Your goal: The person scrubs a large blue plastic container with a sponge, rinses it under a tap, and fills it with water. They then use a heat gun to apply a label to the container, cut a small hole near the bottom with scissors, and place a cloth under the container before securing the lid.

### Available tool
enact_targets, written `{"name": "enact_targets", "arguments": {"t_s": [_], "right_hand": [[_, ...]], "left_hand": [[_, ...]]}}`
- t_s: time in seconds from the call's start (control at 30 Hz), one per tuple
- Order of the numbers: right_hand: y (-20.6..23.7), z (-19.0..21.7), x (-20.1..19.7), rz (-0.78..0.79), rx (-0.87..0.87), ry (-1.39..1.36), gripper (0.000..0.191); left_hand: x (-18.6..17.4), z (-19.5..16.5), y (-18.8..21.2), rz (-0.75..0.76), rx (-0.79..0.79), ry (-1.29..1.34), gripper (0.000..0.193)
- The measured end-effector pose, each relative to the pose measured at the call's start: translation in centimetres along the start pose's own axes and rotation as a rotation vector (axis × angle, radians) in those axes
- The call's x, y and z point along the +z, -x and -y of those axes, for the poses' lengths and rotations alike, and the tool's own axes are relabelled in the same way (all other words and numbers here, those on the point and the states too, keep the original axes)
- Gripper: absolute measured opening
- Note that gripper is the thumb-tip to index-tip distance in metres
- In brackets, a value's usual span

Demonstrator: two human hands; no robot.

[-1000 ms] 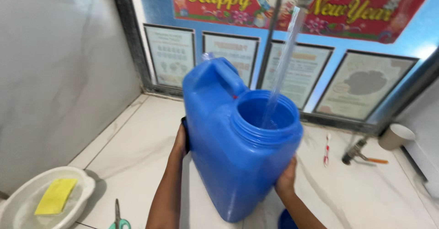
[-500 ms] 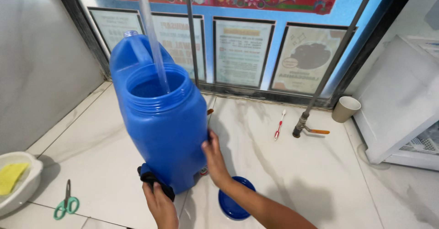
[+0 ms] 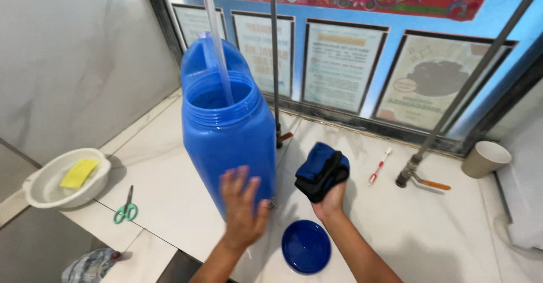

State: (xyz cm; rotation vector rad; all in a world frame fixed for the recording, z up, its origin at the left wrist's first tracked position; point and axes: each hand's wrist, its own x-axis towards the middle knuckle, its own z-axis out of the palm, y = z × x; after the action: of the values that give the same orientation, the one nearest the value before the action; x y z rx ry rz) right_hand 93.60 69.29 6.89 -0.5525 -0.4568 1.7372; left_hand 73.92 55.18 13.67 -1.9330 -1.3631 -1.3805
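Note:
A tall blue plastic jug (image 3: 226, 136) stands upright on the white marble counter with its wide mouth uncovered. A clear hose (image 3: 216, 40) hangs down from above into that mouth. My left hand (image 3: 243, 206) rests flat on the jug's near side, fingers spread. To the right of the jug, my right hand (image 3: 329, 195) is raised and grips a folded blue and black cloth (image 3: 321, 170). The jug's round blue lid (image 3: 306, 247) lies flat on the counter below that hand.
A white bowl (image 3: 42, 189) holding a yellow sponge (image 3: 79, 173) sits at the left edge, green-handled scissors (image 3: 126, 208) beside it. A red and white toothbrush (image 3: 378, 167), a pipe with a valve (image 3: 408, 173) and a paper cup (image 3: 485, 158) lie right. Posters line the back window.
My right hand has left the jug and lifted, now holding the cloth beside it. My left hand has moved up onto the jug's front. The view has shifted right.

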Motion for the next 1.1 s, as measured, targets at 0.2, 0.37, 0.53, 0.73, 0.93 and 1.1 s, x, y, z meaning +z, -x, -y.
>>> {"name": "enact_targets", "arguments": {"t_s": [0.2,0.37,0.53,0.73,0.93,1.1], "right_hand": [[-7.9,-6.3,7.6,0.175,-0.031,0.513,0.073],[-17.3,0.6,20.6,0.419,0.067,0.636,0.073],[-27.5,-0.1,29.5,0.668,-0.124,0.59,0.056],[-29.6,-9.3,14.2,0.811,-0.093,0.442,0.032],[-19.1,-14.6,-5.9,0.348,0.165,0.944,0.04],[-19.4,-4.0,-9.1,0.327,-0.273,1.587,0.058]], "left_hand": [[-0.9,8.9,-0.3,-0.113,-0.283,-0.043,0.115],[2.0,11.7,1.3,-0.213,-0.315,0.174,0.122],[3.1,13.4,2.8,-0.219,-0.358,0.205,0.127],[4.2,15.1,3.9,-0.237,-0.31,0.115,0.128],[4.0,14.6,3.8,-0.205,-0.318,0.087,0.125],[3.7,13.3,3.9,-0.176,-0.34,0.02,0.117]]}}
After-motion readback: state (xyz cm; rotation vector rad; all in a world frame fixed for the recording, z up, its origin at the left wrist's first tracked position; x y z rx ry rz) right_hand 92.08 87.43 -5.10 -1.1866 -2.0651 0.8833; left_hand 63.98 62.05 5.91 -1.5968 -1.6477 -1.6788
